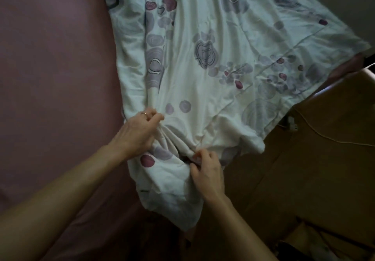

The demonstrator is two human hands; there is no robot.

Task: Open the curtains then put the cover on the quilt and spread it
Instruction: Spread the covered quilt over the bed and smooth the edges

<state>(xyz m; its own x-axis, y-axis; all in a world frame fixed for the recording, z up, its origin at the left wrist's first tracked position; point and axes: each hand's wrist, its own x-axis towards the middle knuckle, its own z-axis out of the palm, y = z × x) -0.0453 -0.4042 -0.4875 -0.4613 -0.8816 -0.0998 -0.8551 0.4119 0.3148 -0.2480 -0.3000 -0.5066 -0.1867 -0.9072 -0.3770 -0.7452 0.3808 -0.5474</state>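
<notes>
L hand (140,131) closed, fingers pinched together on a bunched fold of the cover (203,74), ring (144,114) on one finger; back of hand up, forearm bare, coming in from near left. R hand (207,171) also clamped, fingertips curled around gathered fabric at cover's near edge, just right of L hand, w/ bare forearm from near right. Cover white w/ purple and grey circle print, creased, puckered btwn both hands, lying on pink sheet (52,68) of bed, stretching far and right, right edge hanging over bed side. Brown floor (304,159) at right, thin white cable (324,137) across it.
</notes>
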